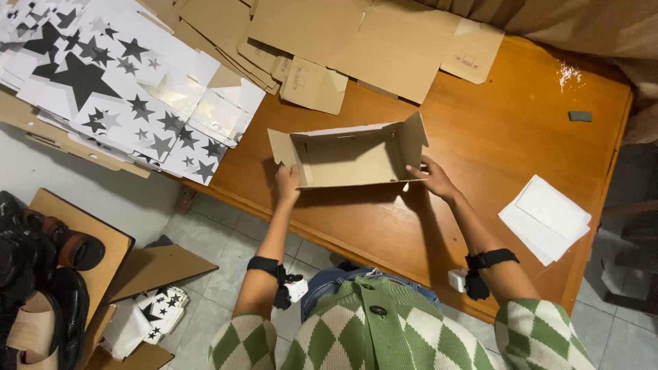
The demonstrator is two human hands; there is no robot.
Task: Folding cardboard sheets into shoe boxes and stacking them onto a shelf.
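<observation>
A half-folded cardboard box point(349, 159) sits on the wooden bench point(507, 130), near its front edge. The left hand point(288, 183) pinches the box's left flap with closed fingers; the right hand point(433, 178) grips its right wall. Star-printed flat sheets point(116, 82) lie far left.

Half-folded cardboard box point(349, 159)

Brown inside, white outside, walls raised, end flaps splayed open; sits mid-desk, long side running three to nine o'clock.

Half-folded box point(349, 156) mid-table point(493, 130); flat cardboard point(370, 41) behind; paper stack point(546, 218) right.
</observation>
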